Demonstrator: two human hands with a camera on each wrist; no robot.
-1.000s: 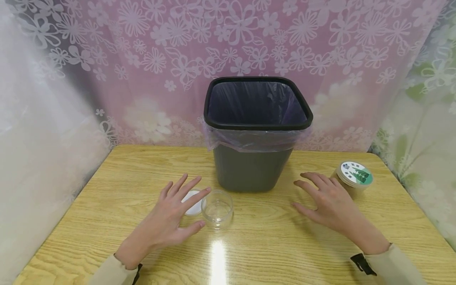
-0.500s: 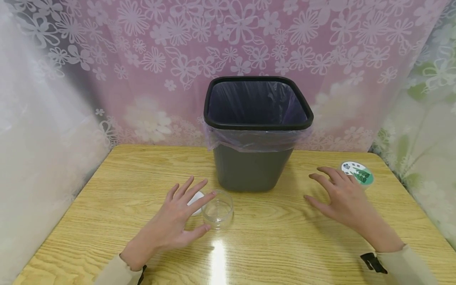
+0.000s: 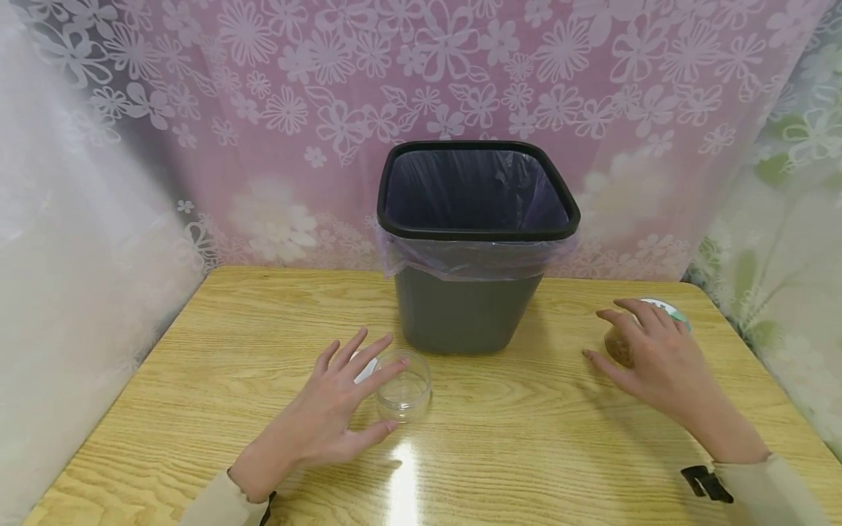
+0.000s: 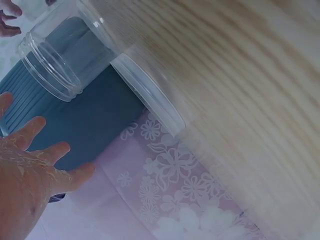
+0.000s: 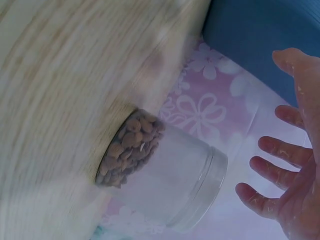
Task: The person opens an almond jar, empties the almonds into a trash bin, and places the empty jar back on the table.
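Note:
My left hand [image 3: 329, 416], fingers spread, hovers at the left side of a clear, lidless jar [image 3: 416, 398], its fingertips overlapping the jar's rim in the head view. Partly behind these fingers lies a white lid [image 3: 365, 370]; in the left wrist view the lid [image 4: 150, 95] lies beside the jar. Over at the right, my right hand [image 3: 661, 361] is stretched above a clear jar [image 5: 170, 170] with its lid on. Brown nut-like pieces [image 5: 131, 147] fill the bottom of that jar. A gap shows between the right fingers and this jar in the right wrist view.
A dark grey trash bin [image 3: 460, 310] with a black rim and a purple liner bag stands at the back middle of the wooden table [image 3: 263, 314]. Behind the table hangs a pink floral curtain [image 3: 283, 146].
My right hand has moved right, over the lidded jar, hiding most of its green and white lid. My left hand has shifted slightly right, nearer the lidless jar. The jars and bin have stayed put.

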